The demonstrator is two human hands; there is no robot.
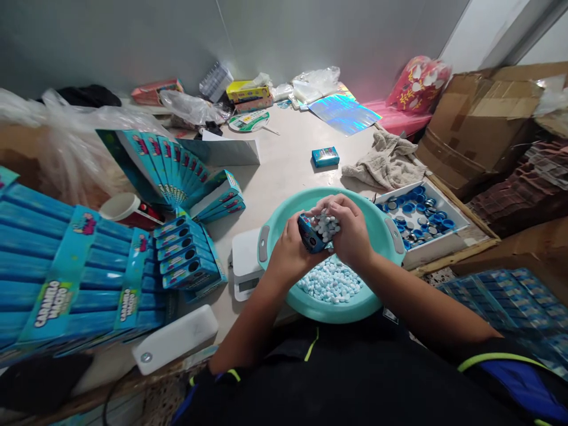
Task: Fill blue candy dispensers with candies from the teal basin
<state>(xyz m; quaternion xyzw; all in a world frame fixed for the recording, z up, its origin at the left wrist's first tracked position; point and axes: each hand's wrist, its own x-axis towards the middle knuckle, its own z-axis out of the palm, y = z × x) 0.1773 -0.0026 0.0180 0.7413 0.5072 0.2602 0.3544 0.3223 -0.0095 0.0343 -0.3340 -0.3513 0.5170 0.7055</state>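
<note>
Over a teal basin [288,207] on the bench [288,155], a worker's two hands meet around a small blue box [312,235] and a heap of pale candies [327,226]. The work appears to be midway: candies crowd the space between the box and a palm, while a thick layer of loose candies [335,283] covers the floor of the basin, suggesting much is left to handle. Whether pieces are going into the box or coming out of it cannot be told from this single view. One blue pack [325,157] lies apart on the bench beyond the basin and looks closed, perhaps a finished piece.

The left hand [286,251] is curled around the box, gripping it tilted above the basin. The right hand [352,231] is cupped, fingers bent and partly open, holding the candies against the box's near end; its fingertips are partly hidden.

Just left of the basin sits a white scale [243,254], with stacked blue cartons [189,254] farther left. To the basin's right, a white tray [432,249] holds blue caps [410,208] and silvery discs; beyond the basin, toward the right, lies a crumpled cloth [386,164].
</note>
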